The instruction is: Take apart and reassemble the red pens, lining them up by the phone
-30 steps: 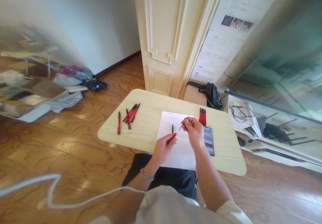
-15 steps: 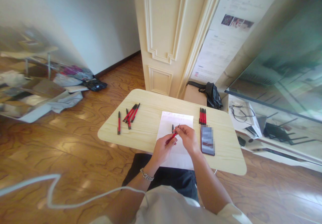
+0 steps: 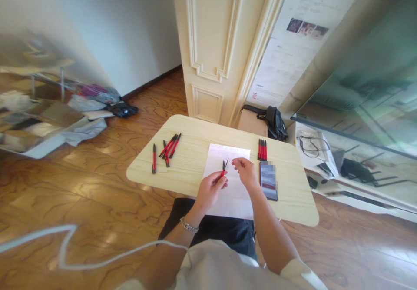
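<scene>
While left hand [image 3: 208, 190] keeps fingers clamped on red barrel [image 3: 223, 174] over paper [image 3: 235, 201] at near edge of bench [image 3: 295, 190], thin dark refill [image 3: 227, 164] juts from barrel's far end. Right hand [image 3: 246, 174] beside it, fingers curled; cannot tell whether tips meet. Phone [image 3: 269, 188] toward right edge. Loose pens [image 3: 176, 145] toward left edge. Four lined-up pens [image 3: 262, 151] by far edge, near right corner.

No wording, brand or number can be read: the white wall poster [image 3: 276, 64] bears small headings and lines of print, a few in red, too blurred to decipher; the paper sheet [image 3: 236, 201] on the tabletop [image 3: 293, 188] has faint marks near its top, and the smartphone screen [image 3: 267, 179] is pixelated
</scene>
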`<state>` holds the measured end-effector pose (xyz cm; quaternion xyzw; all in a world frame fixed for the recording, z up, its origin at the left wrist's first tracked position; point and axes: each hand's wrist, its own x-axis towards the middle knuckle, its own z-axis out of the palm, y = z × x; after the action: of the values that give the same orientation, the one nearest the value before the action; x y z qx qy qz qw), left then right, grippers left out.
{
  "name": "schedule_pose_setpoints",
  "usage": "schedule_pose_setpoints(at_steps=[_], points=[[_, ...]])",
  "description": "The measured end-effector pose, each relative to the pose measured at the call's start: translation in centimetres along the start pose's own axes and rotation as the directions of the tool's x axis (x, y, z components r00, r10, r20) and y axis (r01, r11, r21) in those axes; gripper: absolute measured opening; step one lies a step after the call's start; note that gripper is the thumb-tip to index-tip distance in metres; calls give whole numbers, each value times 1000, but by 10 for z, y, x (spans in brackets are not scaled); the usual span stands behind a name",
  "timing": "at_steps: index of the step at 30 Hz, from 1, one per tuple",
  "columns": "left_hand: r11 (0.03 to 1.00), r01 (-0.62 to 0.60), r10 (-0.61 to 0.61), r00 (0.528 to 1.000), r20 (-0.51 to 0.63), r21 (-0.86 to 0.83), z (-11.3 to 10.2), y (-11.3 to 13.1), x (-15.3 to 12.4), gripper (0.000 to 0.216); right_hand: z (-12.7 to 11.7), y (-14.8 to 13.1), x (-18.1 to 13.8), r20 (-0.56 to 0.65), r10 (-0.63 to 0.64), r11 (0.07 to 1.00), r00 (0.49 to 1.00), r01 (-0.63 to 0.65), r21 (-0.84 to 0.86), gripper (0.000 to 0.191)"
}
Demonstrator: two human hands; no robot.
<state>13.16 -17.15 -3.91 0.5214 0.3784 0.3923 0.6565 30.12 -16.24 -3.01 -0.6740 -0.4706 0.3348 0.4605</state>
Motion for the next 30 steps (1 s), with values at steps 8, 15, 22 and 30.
schedule_pose_setpoints(at_steps=[8,15,22,30], points=[[1000,-20,20,1000,-17,13,-3,0,0,41,22,18,17,-46,62,828,997,-77,-555,22],[999,-25,26,999,-29,33,-3,1,-1,42,25,16,20,-61,42,790,997,-71,-609,15],[1000,-20,20,1000,-21,23,-2,-1,-2,44,8,2,13,37,78,982,996,-83,171,27],[996,-49,49,999,5,79,6,0,-3,44,-4,-43,-2,9,105,807,994,-90,584,34]])
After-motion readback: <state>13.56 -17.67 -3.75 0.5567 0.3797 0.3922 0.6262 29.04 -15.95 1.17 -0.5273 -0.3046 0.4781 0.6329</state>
